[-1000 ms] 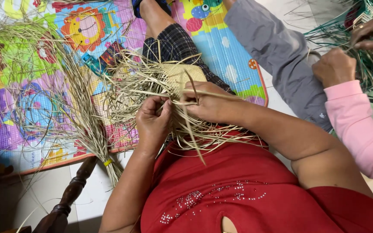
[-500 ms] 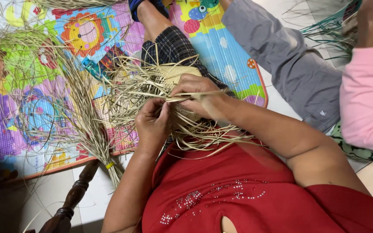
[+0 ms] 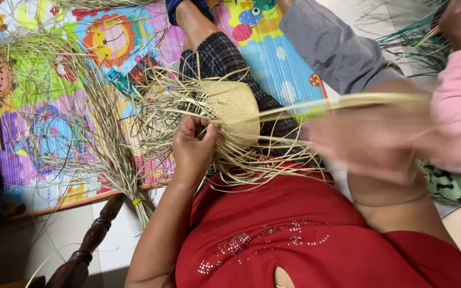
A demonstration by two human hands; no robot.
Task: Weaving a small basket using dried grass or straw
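Straw weave (image 3: 233, 106) edge pinched by left hand (image 3: 193, 146); right hand (image 3: 369, 141) blurred.

Dry, matt straw in the woven piece (image 3: 233, 106), tight plaited weave at its middle, loose stiff strands fraying at the edges; left hand (image 3: 193, 146) clamped on that rough weave; right hand (image 3: 366, 141) blurred, pulling one flat, pale, slightly shiny straw strip (image 3: 337, 102); bundle of raw straw (image 3: 110, 144) coarse and fibrous, lying on the play mat (image 3: 38, 106), smooth printed plastic with a fine ribbed texture and faint sheen; red cloth top (image 3: 294, 234) soft, matt, dotted with glinting beads; turned wooden leg (image 3: 89, 250) dark and glossy at the mat's near edge.
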